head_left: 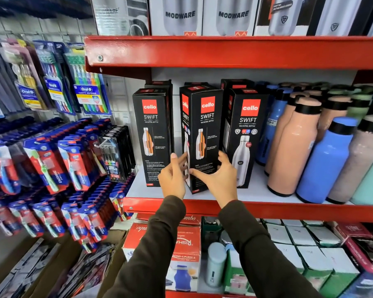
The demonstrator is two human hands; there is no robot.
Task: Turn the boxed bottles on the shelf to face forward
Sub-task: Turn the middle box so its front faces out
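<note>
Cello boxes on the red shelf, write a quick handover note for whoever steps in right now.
Left hand and right hand both grip the middle Cello box near its base; it sits angled, corner forward.
Right Cello box shows its front bottle picture: looks done.
Left Cello box shows a text panel, probably needs turning.
Left to do: square up the middle box, then the left one.
</note>
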